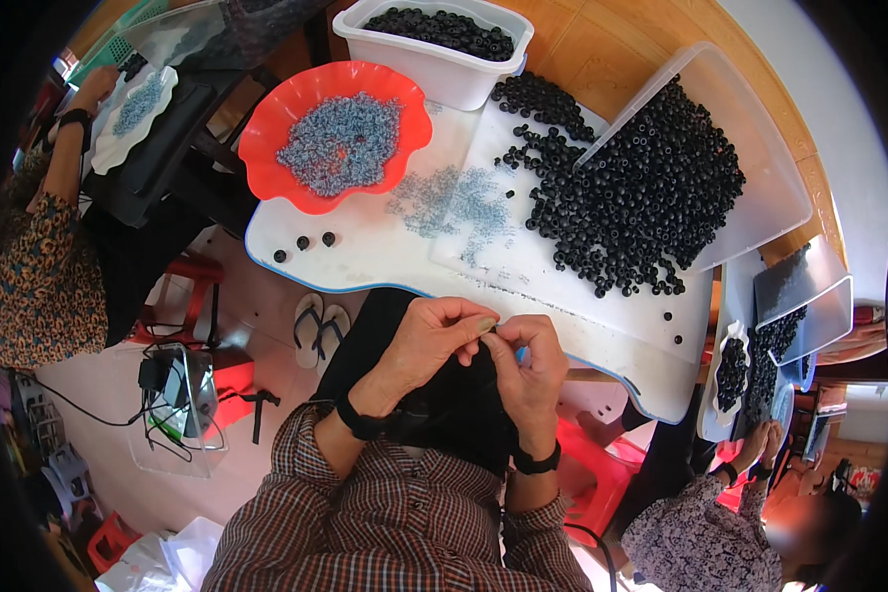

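Just off the near edge of the white table, my left hand [429, 340] and my right hand [533, 365] meet with their fingertips pinched together. Between them a small dark piece [493, 330] shows, mostly covered by the fingers. Beyond my hands, a large heap of small round black parts [651, 178] spills from a tipped see-through bin [775, 192]. To its left lie many tiny bluish-grey pieces [454, 202], loose on the table. More of these fill a red scalloped bowl [257, 138]. Three black parts [303, 242] sit apart at the left front.
A white tub [434, 74] of black parts stands at the back. Co-workers sit left [44, 286] and lower right [701, 533], at their own tables. A red stool [597, 474] and sandals [321, 329] are on the floor. The table [365, 257] has a wavy blue edge.
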Demonstrator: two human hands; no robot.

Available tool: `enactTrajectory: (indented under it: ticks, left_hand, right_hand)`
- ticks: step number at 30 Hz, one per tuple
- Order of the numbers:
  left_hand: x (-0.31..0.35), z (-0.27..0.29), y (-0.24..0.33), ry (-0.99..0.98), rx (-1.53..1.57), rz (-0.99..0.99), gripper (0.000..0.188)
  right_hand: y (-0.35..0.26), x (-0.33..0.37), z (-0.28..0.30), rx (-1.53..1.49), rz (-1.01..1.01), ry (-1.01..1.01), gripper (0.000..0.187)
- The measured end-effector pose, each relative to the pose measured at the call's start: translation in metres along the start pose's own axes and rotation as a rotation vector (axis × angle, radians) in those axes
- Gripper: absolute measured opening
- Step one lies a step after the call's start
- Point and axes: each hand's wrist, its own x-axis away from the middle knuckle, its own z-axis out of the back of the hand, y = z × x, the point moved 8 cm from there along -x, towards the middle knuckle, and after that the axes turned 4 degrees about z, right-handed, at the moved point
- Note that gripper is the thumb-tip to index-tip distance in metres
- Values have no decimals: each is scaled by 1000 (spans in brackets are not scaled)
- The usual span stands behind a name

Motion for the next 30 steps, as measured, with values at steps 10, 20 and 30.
enactTrajectory:
  ticks: [10,20,30]
  left_hand:
    - [1,0,-1,-9,21,4,18]
    - [4,-5,9,-20,-137,-39,17]
    - [2,6,5,14,102,-16,21]
  right_hand:
    - [-5,-1,-3,6,26,-53,21]
    - [19,3,6,-221,-100,-164,24]
    - [51,-12,27,170,-150,-25,17]
